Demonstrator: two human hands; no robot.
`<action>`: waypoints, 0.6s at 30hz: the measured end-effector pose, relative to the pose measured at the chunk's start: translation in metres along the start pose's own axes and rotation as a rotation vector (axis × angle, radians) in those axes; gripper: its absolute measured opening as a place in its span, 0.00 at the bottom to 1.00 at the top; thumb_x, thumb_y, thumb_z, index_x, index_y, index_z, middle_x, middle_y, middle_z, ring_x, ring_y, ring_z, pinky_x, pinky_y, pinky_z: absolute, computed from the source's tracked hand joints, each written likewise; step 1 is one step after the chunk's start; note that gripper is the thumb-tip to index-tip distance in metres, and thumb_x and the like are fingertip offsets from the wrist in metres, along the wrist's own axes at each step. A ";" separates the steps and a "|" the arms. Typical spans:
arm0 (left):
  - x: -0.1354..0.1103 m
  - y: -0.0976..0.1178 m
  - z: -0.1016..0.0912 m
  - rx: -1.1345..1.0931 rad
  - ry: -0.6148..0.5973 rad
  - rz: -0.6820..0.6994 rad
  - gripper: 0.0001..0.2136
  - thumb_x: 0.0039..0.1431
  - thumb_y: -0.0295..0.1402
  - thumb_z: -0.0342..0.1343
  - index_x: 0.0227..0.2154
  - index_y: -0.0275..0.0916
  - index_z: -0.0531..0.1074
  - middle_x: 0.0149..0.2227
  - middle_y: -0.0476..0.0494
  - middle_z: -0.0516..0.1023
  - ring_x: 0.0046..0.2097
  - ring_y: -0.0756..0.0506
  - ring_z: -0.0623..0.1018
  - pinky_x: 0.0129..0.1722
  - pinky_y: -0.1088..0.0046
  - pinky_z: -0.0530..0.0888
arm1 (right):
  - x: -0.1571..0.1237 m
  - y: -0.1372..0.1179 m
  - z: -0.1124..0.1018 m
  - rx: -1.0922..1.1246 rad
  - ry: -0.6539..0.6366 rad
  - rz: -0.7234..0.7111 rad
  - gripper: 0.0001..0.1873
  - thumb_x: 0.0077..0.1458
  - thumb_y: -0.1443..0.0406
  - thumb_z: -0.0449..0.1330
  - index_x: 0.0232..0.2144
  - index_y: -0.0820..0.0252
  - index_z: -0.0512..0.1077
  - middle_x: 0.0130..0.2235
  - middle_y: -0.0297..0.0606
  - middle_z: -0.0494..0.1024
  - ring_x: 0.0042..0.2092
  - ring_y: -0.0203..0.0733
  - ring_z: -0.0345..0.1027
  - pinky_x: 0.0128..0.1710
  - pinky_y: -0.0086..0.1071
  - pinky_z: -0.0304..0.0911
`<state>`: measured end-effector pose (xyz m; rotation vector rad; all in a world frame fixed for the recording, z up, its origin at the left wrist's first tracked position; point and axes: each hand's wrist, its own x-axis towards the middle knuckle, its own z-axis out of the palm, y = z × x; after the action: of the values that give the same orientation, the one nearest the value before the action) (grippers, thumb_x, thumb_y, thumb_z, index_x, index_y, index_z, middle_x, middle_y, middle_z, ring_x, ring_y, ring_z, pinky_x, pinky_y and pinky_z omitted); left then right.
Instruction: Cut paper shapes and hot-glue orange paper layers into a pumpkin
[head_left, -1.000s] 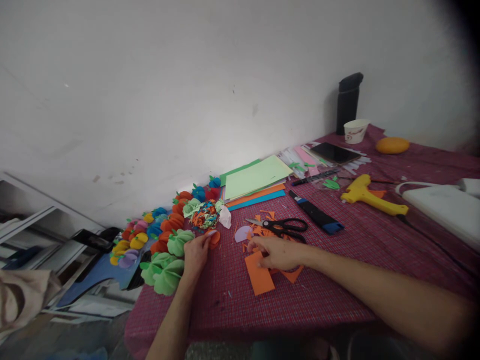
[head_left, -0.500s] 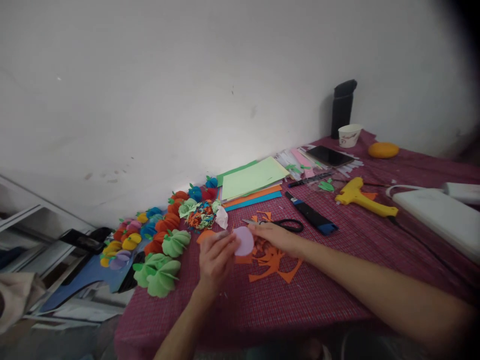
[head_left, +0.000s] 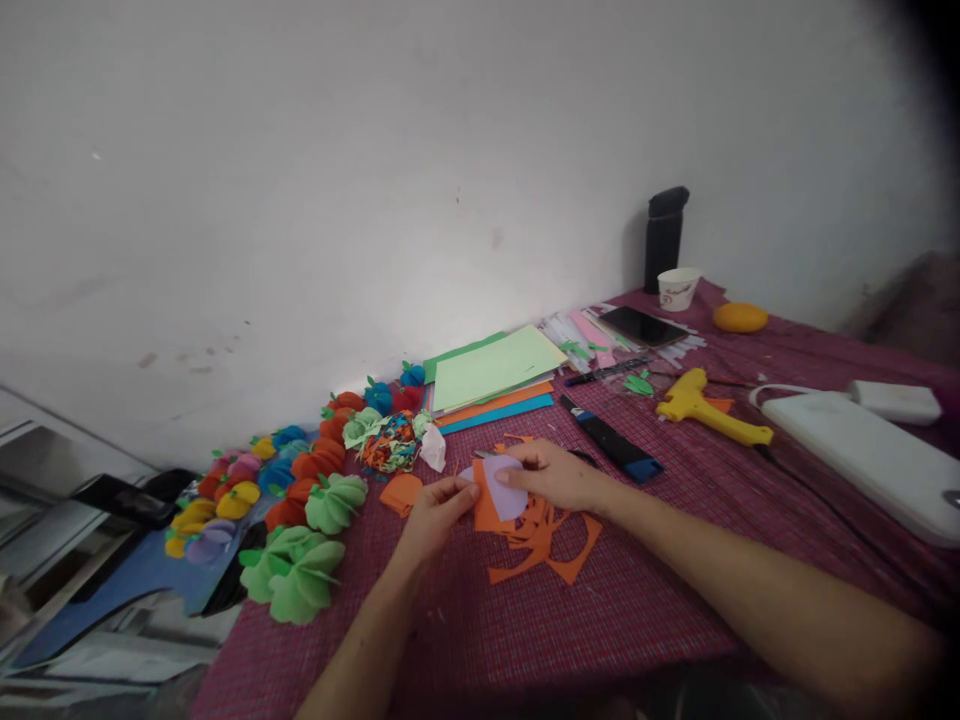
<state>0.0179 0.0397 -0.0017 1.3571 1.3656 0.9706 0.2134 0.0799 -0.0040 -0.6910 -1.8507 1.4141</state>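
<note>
Over the scraps, my left hand [head_left: 435,515] pinches the left edge of an orange paper piece [head_left: 486,503] together with some purple paper. My right hand [head_left: 555,474] grips a purple paper circle [head_left: 512,500] from the right, thumb on its face. The orange piece shows as an upright strip between purple areas; how the layers overlap is unclear. Cut orange paper scraps [head_left: 540,560] lie beneath. Scissors [head_left: 583,458] are mostly hidden behind my right hand. Left of my left hand rests a small stack of orange paper rounds [head_left: 401,493].
Several paper pumpkins [head_left: 335,502] line the table's left side, beside shredded paper [head_left: 388,445]. Coloured sheets [head_left: 495,368] lie at the back. A black-and-blue cutter [head_left: 611,438], yellow glue gun [head_left: 709,410], white power strip [head_left: 862,455], phone [head_left: 643,326], cup [head_left: 679,289] and bottle [head_left: 664,240] stand rightward.
My hands have brought the purple circle against an orange paper piece, now held between both hands. My right hand has shifted onto the purple circle. The view has turned slightly.
</note>
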 end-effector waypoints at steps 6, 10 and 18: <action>0.010 0.012 0.010 -0.008 0.126 0.104 0.11 0.41 0.39 0.61 0.22 0.35 0.72 0.21 0.51 0.71 0.24 0.53 0.67 0.26 0.77 0.64 | 0.003 0.002 -0.011 0.014 0.148 0.014 0.16 0.52 0.54 0.54 0.22 0.61 0.66 0.23 0.30 0.63 0.26 0.33 0.57 0.26 0.26 0.54; 0.016 0.017 0.023 -0.018 0.155 0.166 0.09 0.42 0.36 0.60 0.21 0.35 0.72 0.20 0.52 0.71 0.25 0.53 0.67 0.27 0.78 0.64 | 0.004 0.003 -0.017 -0.208 0.186 -0.057 0.16 0.52 0.57 0.54 0.20 0.62 0.66 0.24 0.31 0.64 0.27 0.33 0.58 0.26 0.26 0.53; 0.012 0.009 0.037 0.011 0.076 0.237 0.09 0.51 0.36 0.54 0.21 0.35 0.72 0.21 0.52 0.70 0.26 0.52 0.67 0.28 0.79 0.64 | 0.006 0.009 -0.013 -0.398 0.268 -0.021 0.13 0.52 0.60 0.54 0.20 0.62 0.66 0.23 0.31 0.66 0.26 0.33 0.57 0.25 0.26 0.51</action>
<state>0.0568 0.0493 -0.0029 1.5285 1.2876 1.1831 0.2202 0.0942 -0.0090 -0.9995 -1.9284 0.8910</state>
